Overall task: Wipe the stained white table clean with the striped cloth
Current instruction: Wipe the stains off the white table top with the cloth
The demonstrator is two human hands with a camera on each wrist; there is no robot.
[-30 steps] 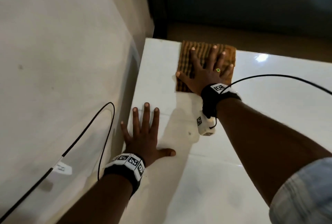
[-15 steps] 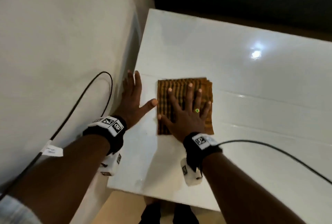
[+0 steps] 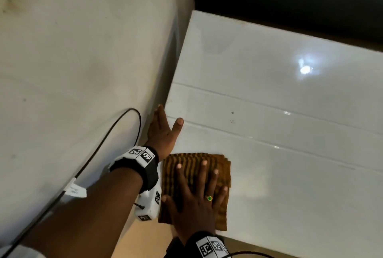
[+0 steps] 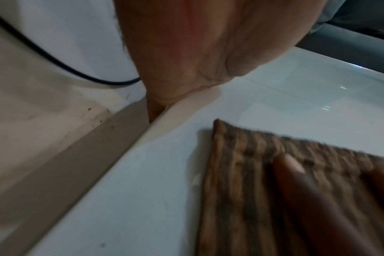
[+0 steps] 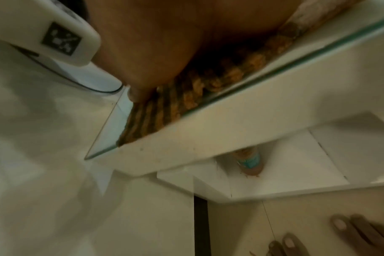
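your right hand (image 3: 193, 201) lies flat on the striped cloth (image 3: 186, 166), fingers (image 3: 204, 171) spread wide, pressing down and not pinching it. the cloth is folded into a thick square right under that grip, at the near left corner of the white tabletop (image 3: 290, 154), and its near edge reaches the tabletop's edge. it looks soft, light and floppy, so it should bunch up if you push from one side; keep your palm in the middle of it. the tabletop looks shiny and smooth, so the cloth will likely slide easily. your left hand (image 3: 163, 131) is just past the cloth, straight fingers down the tabletop's side and thumb out on top. small dark specks (image 3: 232, 116) sit farther out from the grip.
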